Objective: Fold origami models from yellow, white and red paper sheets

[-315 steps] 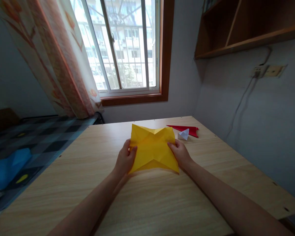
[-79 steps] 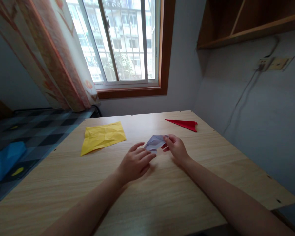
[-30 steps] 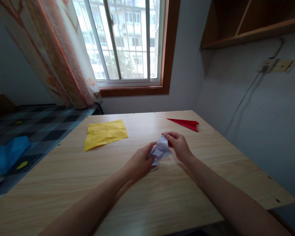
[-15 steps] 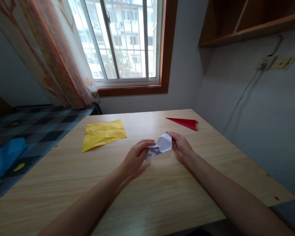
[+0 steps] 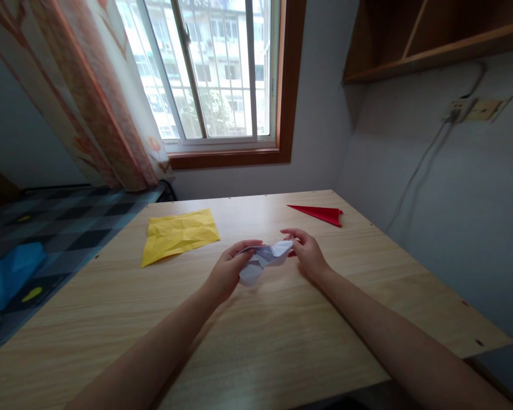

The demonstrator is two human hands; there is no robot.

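A folded piece of white paper [image 5: 263, 259] is held just above the middle of the table, with creased flaps standing out. My left hand [image 5: 226, 267] pinches its left side, thumb on top and fingers behind. At the paper's right end is my right hand [image 5: 305, 250], its thumb and fingers closed on the edge and the index finger raised a little above it. Behind the hands, a creased yellow sheet of paper [image 5: 182, 233] lies to the left, and a narrow red folded paper shape [image 5: 318, 213] lies to the right.
The light wooden table [image 5: 239, 353] reaches toward the wall under the window [image 5: 222, 74]. Left of it is a bed with a checked cover [image 5: 89, 205], where blue paper [image 5: 15, 270] lies. A shelf [image 5: 436, 51] and a socket with a cable [image 5: 457, 111] are on the right.
The white paper has turned and shifted slightly left, so its lower left flap shows more. My left hand moved a little left; the fingers of my right hand changed their hold.
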